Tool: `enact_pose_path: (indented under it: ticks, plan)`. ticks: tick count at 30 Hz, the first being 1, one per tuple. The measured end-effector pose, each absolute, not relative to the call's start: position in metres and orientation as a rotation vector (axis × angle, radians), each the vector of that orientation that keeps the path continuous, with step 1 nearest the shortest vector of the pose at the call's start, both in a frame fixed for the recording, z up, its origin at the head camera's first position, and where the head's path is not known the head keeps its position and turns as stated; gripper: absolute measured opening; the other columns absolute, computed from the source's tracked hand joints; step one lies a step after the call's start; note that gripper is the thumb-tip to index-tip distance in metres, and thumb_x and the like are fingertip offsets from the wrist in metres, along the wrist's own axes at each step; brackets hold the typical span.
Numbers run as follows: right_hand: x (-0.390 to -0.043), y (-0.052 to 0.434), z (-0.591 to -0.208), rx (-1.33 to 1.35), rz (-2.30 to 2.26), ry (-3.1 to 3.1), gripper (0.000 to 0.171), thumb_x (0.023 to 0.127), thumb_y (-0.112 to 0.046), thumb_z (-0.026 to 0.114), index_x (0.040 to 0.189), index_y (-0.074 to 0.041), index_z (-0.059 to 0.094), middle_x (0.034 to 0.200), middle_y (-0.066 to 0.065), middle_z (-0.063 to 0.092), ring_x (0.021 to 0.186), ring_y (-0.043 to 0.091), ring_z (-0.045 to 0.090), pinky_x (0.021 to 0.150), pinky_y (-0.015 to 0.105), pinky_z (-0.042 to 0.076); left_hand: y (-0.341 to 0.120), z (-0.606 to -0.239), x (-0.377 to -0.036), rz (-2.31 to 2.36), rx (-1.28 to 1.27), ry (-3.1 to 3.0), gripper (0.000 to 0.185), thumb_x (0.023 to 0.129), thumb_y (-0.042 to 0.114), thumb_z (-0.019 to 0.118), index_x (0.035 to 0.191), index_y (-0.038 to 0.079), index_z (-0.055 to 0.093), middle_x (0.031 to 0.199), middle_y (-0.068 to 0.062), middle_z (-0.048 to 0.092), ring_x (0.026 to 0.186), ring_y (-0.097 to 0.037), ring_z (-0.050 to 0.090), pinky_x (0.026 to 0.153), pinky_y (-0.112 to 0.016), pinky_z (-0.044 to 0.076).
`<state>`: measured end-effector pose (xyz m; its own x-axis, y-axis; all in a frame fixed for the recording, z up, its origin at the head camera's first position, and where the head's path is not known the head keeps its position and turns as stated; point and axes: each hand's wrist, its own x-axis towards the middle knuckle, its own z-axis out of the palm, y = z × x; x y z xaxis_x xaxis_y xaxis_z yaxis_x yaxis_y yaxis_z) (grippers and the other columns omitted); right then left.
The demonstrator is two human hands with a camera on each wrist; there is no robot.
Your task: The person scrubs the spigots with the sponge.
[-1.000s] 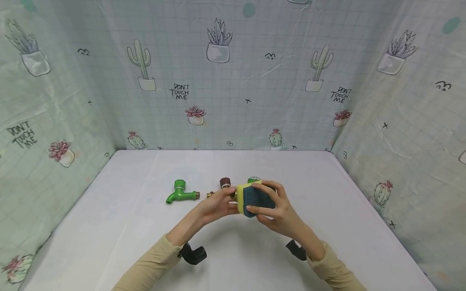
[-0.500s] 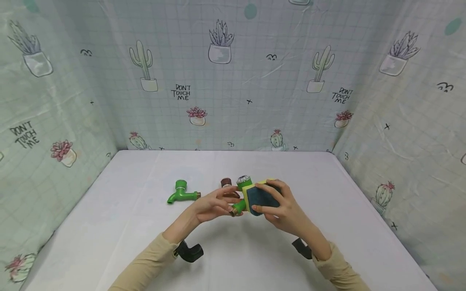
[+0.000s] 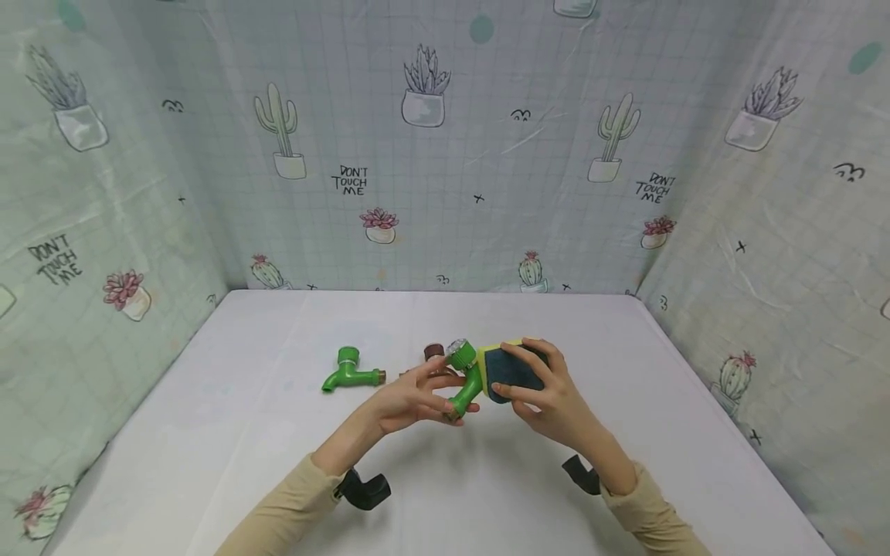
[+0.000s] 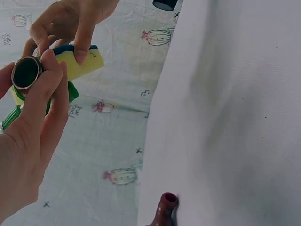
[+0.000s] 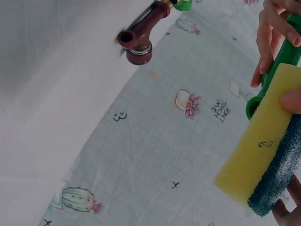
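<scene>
Above the middle of the table, my left hand [image 3: 410,398] pinches a green water tap [image 3: 471,386] near its threaded end. The tap is tilted, with its clear-topped knob up and to the left. In the left wrist view the tap's round threaded mouth [image 4: 27,75] faces the camera. My right hand [image 3: 559,405] grips a sponge [image 3: 502,367], yellow with a dark blue scouring side. The yellow side lies against the tap, whose spout end [image 5: 254,107] shows past the sponge in the right wrist view. Part of the tap body is hidden by the sponge and fingers.
A second green tap [image 3: 354,378] lies on the white table [image 3: 278,440] to the left. Behind my left hand lies a brown tap [image 3: 434,351], partly covered. Cactus-printed cloth [image 3: 445,177] walls the table at the back and sides.
The held tap has turned in my left hand, its knob coming out to the left from behind the sponge. My right hand and the sponge have shifted slightly right.
</scene>
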<state>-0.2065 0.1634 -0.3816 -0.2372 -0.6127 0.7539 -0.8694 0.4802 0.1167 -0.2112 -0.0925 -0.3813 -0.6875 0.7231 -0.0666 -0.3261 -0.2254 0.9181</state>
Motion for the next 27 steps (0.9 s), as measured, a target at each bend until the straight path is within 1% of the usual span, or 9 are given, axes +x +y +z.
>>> enact_pose_path:
  ticks: [6, 12, 14, 17, 19, 21, 23, 25, 27]
  plan:
    - [-0.199, 0.156, -0.386, 1.283, 0.434, -1.969, 0.028, 0.091, -0.03, 0.04, 0.102, -0.03, 0.065, 0.128, 0.017, 0.046, 0.114, 0.04, 0.034, 0.08, 0.054, 0.043, -0.091, -0.379, -0.211, 1.944, 0.475, 1.46, 0.079, 0.081, -0.009, 0.054, 0.143, 0.009, 0.01, 0.139, -0.026, 0.03, 0.103, -0.027, 0.059, 0.086, -0.046, 0.049]
    - [-0.194, 0.15, -0.383, 1.36, 0.412, -1.985, 0.023, 0.088, -0.029, 0.047, 0.103, -0.032, 0.065, 0.129, 0.016, 0.045, 0.116, 0.039, 0.033, 0.086, 0.054, 0.041, -0.09, -0.374, -0.211, 1.905, 0.476, 1.504, 0.08, 0.079, -0.012, 0.054, 0.143, 0.007, 0.01, 0.136, -0.028, 0.034, 0.104, -0.024, 0.058, 0.083, -0.048, 0.05]
    - [-0.194, 0.15, -0.382, 1.373, 0.392, -2.007, 0.024, 0.084, -0.024, 0.056, 0.104, -0.033, 0.064, 0.13, 0.015, 0.045, 0.116, 0.039, 0.033, 0.087, 0.053, 0.042, -0.089, -0.373, -0.21, 1.901, 0.475, 1.513, 0.079, 0.078, -0.013, 0.054, 0.143, 0.007, 0.012, 0.135, -0.028, 0.036, 0.104, -0.025, 0.057, 0.082, -0.048, 0.05]
    - [-0.195, 0.153, -0.381, 1.365, 0.373, -2.048, 0.038, 0.072, -0.017, 0.071, 0.105, -0.034, 0.063, 0.13, 0.015, 0.043, 0.117, 0.038, 0.033, 0.086, 0.052, 0.044, -0.09, -0.372, -0.21, 1.898, 0.466, 1.512, 0.08, 0.079, -0.013, 0.054, 0.143, 0.007, 0.011, 0.136, -0.028, 0.034, 0.104, -0.026, 0.057, 0.083, -0.048, 0.05]
    - [-0.197, 0.156, -0.382, 1.357, 0.366, -2.062, 0.042, 0.069, -0.015, 0.073, 0.104, -0.034, 0.063, 0.13, 0.015, 0.043, 0.117, 0.038, 0.033, 0.083, 0.052, 0.046, -0.091, -0.372, -0.209, 1.897, 0.458, 1.51, 0.082, 0.079, -0.013, 0.053, 0.143, 0.007, 0.008, 0.137, -0.029, 0.031, 0.103, -0.026, 0.058, 0.084, -0.048, 0.05]
    - [-0.199, 0.16, -0.382, 1.349, 0.365, -2.056, 0.032, 0.075, -0.019, 0.068, 0.103, -0.034, 0.064, 0.129, 0.016, 0.044, 0.116, 0.039, 0.034, 0.082, 0.052, 0.046, -0.093, -0.372, -0.209, 1.894, 0.448, 1.504, 0.083, 0.079, -0.013, 0.053, 0.144, 0.007, 0.004, 0.139, -0.03, 0.028, 0.101, -0.025, 0.059, 0.084, -0.048, 0.05]
    - [-0.201, 0.163, -0.383, 1.337, 0.363, -2.044, 0.021, 0.084, -0.025, 0.057, 0.102, -0.034, 0.064, 0.128, 0.016, 0.044, 0.115, 0.039, 0.035, 0.081, 0.052, 0.046, -0.095, -0.373, -0.207, 1.895, 0.441, 1.495, 0.085, 0.079, -0.013, 0.052, 0.143, 0.006, 0.001, 0.139, -0.03, 0.026, 0.097, -0.023, 0.061, 0.084, -0.048, 0.05]
    - [-0.203, 0.166, -0.384, 1.319, 0.367, -2.031, 0.024, 0.089, -0.03, 0.044, 0.101, -0.033, 0.065, 0.127, 0.016, 0.045, 0.113, 0.04, 0.036, 0.079, 0.052, 0.047, -0.096, -0.373, -0.206, 1.9, 0.434, 1.483, 0.086, 0.078, -0.013, 0.052, 0.143, 0.006, 0.0, 0.14, -0.03, 0.026, 0.093, -0.021, 0.062, 0.084, -0.048, 0.05]
    - [-0.205, 0.169, -0.385, 1.293, 0.372, -2.024, 0.028, 0.09, -0.032, 0.039, 0.1, -0.032, 0.065, 0.126, 0.016, 0.046, 0.113, 0.04, 0.036, 0.078, 0.052, 0.047, -0.097, -0.374, -0.206, 1.912, 0.428, 1.463, 0.086, 0.078, -0.013, 0.052, 0.143, 0.006, -0.001, 0.14, -0.03, 0.026, 0.091, -0.02, 0.063, 0.085, -0.047, 0.049]
